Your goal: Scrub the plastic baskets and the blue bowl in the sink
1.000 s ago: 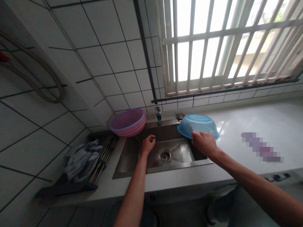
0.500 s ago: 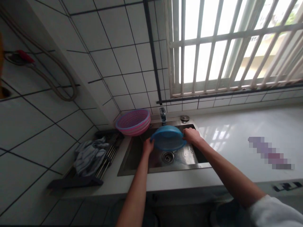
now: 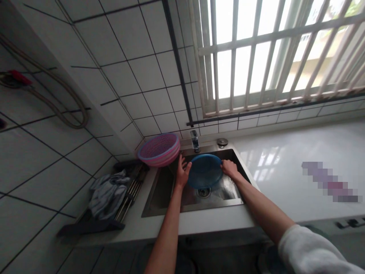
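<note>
A blue plastic colander (image 3: 205,172) is over the sink (image 3: 222,203), tilted, with its open side facing up and toward me. My right hand (image 3: 229,167) grips its right rim, fingers closed round the edge. At the left rim, my left hand (image 3: 183,172) has its fingers spread and pointing up; the thumb is close to the rim, and whether it touches I cannot tell. Behind the colander stands the chrome tap (image 3: 195,140). Part of the drain (image 3: 204,193) shows below it.
Pink plastic baskets (image 3: 159,149) rest at the sink's back left corner. A crumpled grey cloth (image 3: 110,194) lies on a dark metal rack (image 3: 125,203) to the left. A drain plug (image 3: 222,142) sits behind the sink. Something blurred out (image 3: 330,182) lies on the white counter (image 3: 285,152).
My left hand has loosened from the rim and spread its fingers. The colander has tipped so that its inside shows more. My right hand keeps its hold.
</note>
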The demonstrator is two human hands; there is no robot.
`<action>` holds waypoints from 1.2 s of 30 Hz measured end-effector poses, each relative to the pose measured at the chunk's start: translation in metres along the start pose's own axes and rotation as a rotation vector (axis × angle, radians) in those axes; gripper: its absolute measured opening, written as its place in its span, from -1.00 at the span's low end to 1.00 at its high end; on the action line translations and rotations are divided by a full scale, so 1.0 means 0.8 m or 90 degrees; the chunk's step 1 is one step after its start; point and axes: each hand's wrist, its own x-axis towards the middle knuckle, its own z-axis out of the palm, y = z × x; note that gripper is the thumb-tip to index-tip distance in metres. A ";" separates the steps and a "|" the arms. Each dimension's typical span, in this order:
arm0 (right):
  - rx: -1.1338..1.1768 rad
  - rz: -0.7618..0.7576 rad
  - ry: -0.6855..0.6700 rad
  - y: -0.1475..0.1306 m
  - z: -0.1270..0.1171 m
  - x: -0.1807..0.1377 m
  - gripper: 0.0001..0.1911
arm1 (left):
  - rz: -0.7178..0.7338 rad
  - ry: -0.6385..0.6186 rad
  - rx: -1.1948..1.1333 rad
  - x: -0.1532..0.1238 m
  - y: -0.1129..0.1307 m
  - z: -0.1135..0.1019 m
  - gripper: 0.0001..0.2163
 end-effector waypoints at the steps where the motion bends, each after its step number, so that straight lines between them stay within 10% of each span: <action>1: 0.006 0.001 0.006 -0.002 -0.001 0.000 -0.63 | 0.044 0.048 -0.001 0.006 0.015 0.002 -0.34; 5: 0.014 -0.002 0.030 -0.012 -0.004 -0.002 -0.61 | 0.222 0.125 0.096 0.050 0.088 -0.002 -0.40; 9: 0.003 -0.007 0.032 -0.017 -0.009 -0.005 -0.61 | 0.361 0.019 0.237 0.117 0.136 -0.008 -0.36; 14: -0.017 -0.023 0.045 -0.021 -0.014 -0.008 -0.63 | 0.319 -0.144 0.322 0.177 0.120 0.004 -0.39; 23: -0.013 -0.039 0.060 -0.026 -0.009 -0.007 -0.65 | 0.269 -0.058 0.324 0.209 0.120 0.016 -0.67; 32: -0.043 -0.055 0.022 -0.028 -0.012 -0.009 -0.65 | 0.170 0.065 0.093 0.122 0.054 -0.010 -0.52; 36: -0.046 -0.076 0.008 -0.035 -0.009 -0.010 -0.65 | 0.020 -0.028 0.068 0.046 -0.009 -0.016 -0.52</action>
